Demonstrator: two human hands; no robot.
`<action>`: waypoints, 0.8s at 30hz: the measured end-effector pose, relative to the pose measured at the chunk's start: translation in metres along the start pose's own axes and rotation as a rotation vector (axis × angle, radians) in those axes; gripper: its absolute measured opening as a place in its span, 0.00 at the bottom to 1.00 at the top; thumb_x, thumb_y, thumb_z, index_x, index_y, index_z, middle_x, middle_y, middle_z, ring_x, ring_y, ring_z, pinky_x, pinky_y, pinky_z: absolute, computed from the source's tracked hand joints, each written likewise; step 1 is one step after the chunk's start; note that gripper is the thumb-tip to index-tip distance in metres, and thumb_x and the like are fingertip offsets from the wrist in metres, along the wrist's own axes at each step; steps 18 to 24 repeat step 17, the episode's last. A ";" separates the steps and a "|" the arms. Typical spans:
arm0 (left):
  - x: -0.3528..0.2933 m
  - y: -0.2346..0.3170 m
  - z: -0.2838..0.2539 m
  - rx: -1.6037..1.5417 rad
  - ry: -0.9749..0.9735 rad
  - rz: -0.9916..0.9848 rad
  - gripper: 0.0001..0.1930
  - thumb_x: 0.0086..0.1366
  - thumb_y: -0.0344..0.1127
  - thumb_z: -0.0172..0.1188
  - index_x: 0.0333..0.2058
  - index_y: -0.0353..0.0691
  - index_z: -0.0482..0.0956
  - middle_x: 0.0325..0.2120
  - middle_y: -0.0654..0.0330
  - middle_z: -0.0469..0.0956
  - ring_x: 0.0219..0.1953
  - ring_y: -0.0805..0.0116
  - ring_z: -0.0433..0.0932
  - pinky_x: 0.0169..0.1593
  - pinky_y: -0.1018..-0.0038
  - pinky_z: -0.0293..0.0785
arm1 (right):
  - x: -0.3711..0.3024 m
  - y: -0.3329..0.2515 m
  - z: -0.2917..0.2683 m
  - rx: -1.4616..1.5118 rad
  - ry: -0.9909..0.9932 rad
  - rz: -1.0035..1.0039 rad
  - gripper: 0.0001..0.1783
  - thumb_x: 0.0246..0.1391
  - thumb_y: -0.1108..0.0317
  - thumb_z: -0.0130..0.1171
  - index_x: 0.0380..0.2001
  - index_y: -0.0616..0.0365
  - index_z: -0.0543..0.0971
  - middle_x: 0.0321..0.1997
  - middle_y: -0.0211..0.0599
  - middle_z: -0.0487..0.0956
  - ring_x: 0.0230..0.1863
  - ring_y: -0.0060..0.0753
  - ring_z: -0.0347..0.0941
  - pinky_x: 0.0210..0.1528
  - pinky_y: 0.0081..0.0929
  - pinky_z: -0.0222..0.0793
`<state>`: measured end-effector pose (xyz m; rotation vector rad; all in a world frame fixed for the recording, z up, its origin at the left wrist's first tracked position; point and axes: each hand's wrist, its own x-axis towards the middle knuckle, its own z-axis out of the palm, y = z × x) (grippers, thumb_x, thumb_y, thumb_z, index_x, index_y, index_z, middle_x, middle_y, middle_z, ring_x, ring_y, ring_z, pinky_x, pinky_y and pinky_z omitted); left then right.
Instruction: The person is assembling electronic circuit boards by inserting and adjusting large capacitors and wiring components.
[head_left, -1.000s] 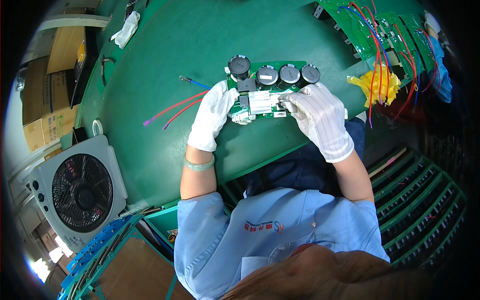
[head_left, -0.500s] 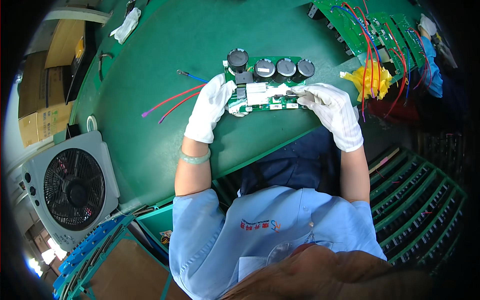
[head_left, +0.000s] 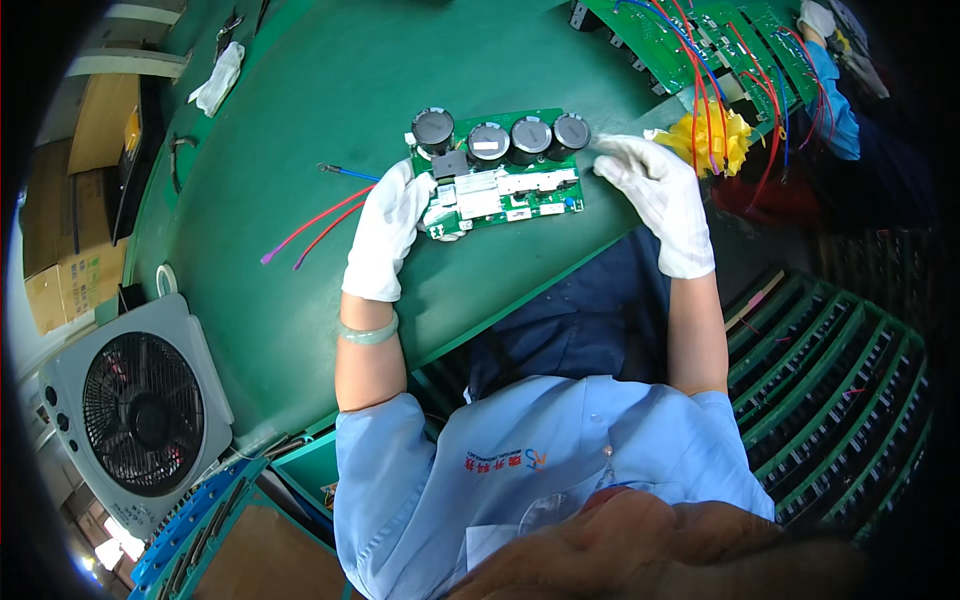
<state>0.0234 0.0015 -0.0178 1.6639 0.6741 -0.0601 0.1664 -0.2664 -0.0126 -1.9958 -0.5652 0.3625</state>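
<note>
A green circuit board (head_left: 545, 195) with black round capacitors (head_left: 488, 142) along its far side is held over the green table. My left hand (head_left: 385, 230), in a white glove, grips its left end, the thumb on top and fingertips showing beneath the near edge. Red wires (head_left: 310, 222) and a blue wire (head_left: 350, 172) reach out leftward from behind that hand. My right hand (head_left: 650, 195), gloved too, is off the board's right end, a small gap between them. Its fingers are stretched out toward the board and hold nothing that I can see.
At the far right lie more circuit boards (head_left: 700, 40) with red and blue wires, beside a crumpled yellow cloth (head_left: 715, 135). Another person's blue sleeve (head_left: 835, 110) shows there. A fan (head_left: 145, 410) stands left, a white glove (head_left: 218, 80) far left, and green racks (head_left: 830, 390) at right.
My right hand has let go of the board's right end and moved apart from it. The left hand still grips the board. The whole view has shifted slightly.
</note>
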 end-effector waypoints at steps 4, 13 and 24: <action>-0.005 0.007 0.001 -0.024 0.031 0.062 0.12 0.67 0.35 0.54 0.46 0.34 0.72 0.27 0.69 0.70 0.26 0.83 0.64 0.27 0.82 0.62 | -0.017 -0.020 -0.010 0.525 0.347 -0.101 0.14 0.60 0.68 0.54 0.45 0.67 0.78 0.29 0.33 0.79 0.23 0.11 0.66 0.25 0.10 0.59; -0.008 0.019 0.004 -0.068 -0.027 0.050 0.15 0.66 0.33 0.55 0.49 0.31 0.71 0.34 0.66 0.73 0.34 0.81 0.67 0.36 0.83 0.66 | -0.028 0.004 0.008 0.289 0.164 -0.045 0.20 0.58 0.64 0.58 0.51 0.61 0.75 0.28 0.28 0.79 0.23 0.15 0.65 0.36 0.18 0.68; -0.002 0.014 -0.006 0.078 -0.041 -0.090 0.21 0.65 0.35 0.57 0.53 0.31 0.69 0.40 0.64 0.73 0.40 0.81 0.67 0.43 0.83 0.66 | -0.038 0.008 0.000 0.357 0.056 -0.142 0.30 0.55 0.57 0.61 0.57 0.60 0.69 0.30 0.29 0.78 0.28 0.18 0.68 0.44 0.21 0.69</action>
